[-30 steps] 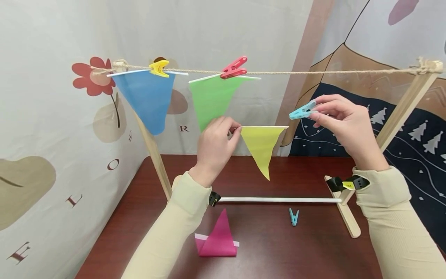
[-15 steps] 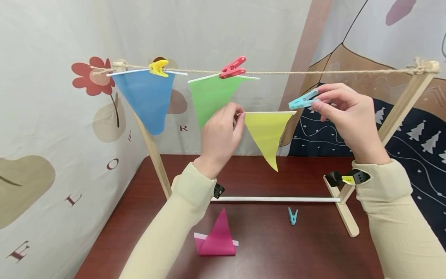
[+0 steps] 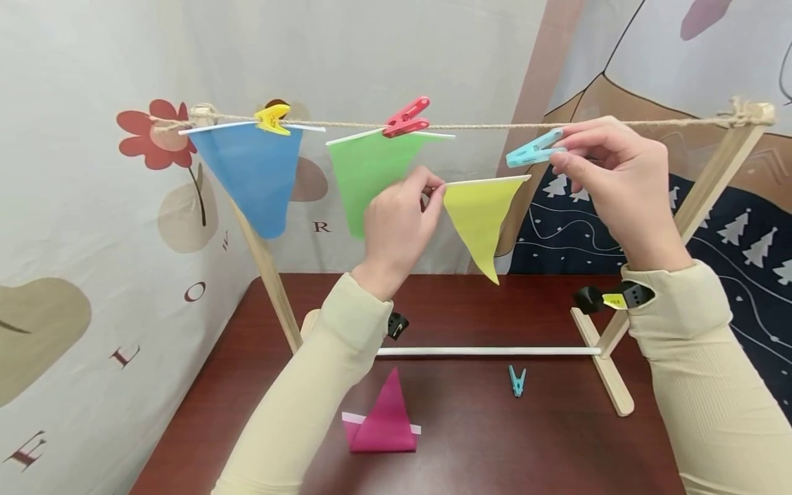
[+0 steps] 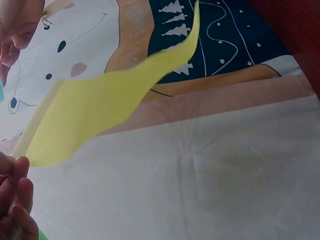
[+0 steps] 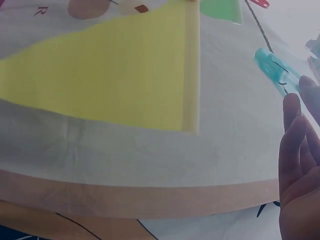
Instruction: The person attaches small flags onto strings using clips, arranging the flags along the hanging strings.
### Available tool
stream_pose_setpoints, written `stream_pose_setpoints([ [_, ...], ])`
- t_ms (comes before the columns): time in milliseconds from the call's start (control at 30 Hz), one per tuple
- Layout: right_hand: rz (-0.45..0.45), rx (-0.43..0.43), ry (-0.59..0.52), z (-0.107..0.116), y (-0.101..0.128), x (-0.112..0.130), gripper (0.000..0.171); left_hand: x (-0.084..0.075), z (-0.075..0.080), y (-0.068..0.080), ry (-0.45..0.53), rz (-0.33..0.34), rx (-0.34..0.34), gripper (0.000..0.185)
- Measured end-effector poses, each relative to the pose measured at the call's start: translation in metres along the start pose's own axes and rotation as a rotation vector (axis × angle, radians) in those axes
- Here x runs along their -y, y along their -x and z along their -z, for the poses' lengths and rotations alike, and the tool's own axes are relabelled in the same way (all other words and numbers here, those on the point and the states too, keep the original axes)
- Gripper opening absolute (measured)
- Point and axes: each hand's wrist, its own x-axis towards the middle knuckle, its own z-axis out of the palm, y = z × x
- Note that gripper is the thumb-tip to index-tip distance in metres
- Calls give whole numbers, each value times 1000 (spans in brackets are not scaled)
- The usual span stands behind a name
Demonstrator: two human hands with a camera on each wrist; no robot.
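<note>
Head view: left hand (image 3: 396, 234) pinches only the yellow flag (image 3: 479, 216) corner, right hand (image 3: 612, 179) grips the light-blue clothespin (image 3: 533, 149); the limp flag may sag and miss the rope (image 3: 495, 126)

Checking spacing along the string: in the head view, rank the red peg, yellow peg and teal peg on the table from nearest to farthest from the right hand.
From the right hand:
1. Red peg, on the string, to its left.
2. Teal peg, on the table below.
3. Yellow peg, far left on the string.

Two flags (image 3: 247, 172) (image 3: 365, 175) hang clipped on the string (image 3: 482, 126) at upper left of the frame, a third flag (image 3: 479, 216) just right of them below the string, and a folded flag (image 3: 383, 426) and a peg (image 3: 516, 380) lie on the surface (image 3: 495, 440) before the rod (image 3: 489, 351).
</note>
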Motion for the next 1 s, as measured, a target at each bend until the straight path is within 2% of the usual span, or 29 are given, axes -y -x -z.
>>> stream_pose_setpoints([
  [400,13,-39,-61,3,-11,4,23,-7,-3,-12,62,-24,-98,10],
  [533,20,-41,-139,5,-13,6,23,-10,-2,-14,86,-41,-122,10],
  [700,18,-54,-160,7,-16,11,24,-15,0,-19,109,-63,-155,11],
  [900,15,-53,-206,6,-20,16,25,-20,1,-25,104,-43,-170,11],
  [1000,23,-45,-117,5,-23,18,25,-22,2,-26,118,-13,-179,12],
])
